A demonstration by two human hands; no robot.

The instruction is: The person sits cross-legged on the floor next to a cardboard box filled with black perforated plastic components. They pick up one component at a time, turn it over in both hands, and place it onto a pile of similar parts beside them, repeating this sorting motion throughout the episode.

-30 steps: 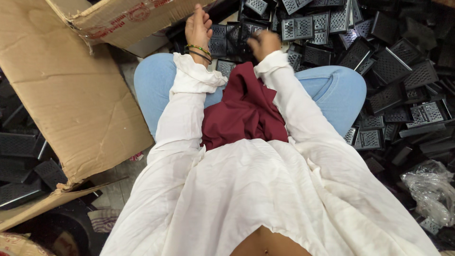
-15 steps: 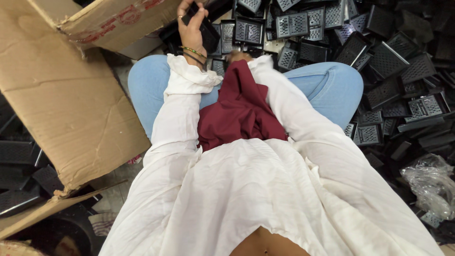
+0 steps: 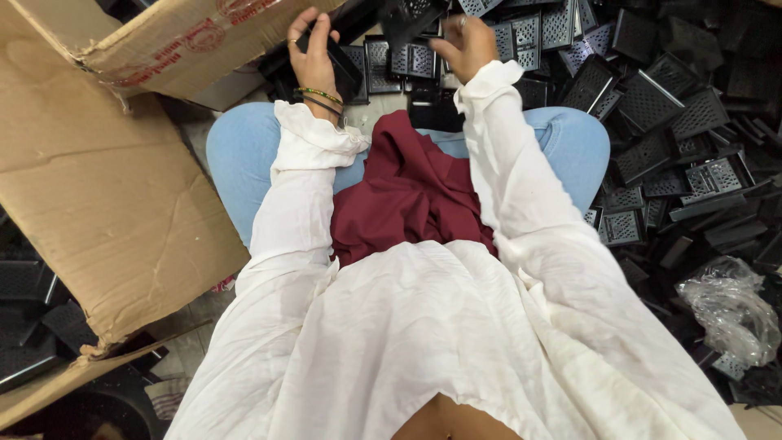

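Left hand clamped on a black plastic part, just under the cardboard box flap edge. Right hand closed on a second black part, blurred, near the top frame edge. Pile of black grille parts crowds the right side; clear plastic bag lower right. Little room left: box wall touches the knee.

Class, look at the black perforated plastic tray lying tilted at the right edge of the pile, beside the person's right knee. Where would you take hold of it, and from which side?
Take the black perforated tray by its raised outer rim, thumb on top and fingers beneath, coming from the knee side. That edge looks free, while other trays crowd its far side. The perforated middle offers no firm grip.
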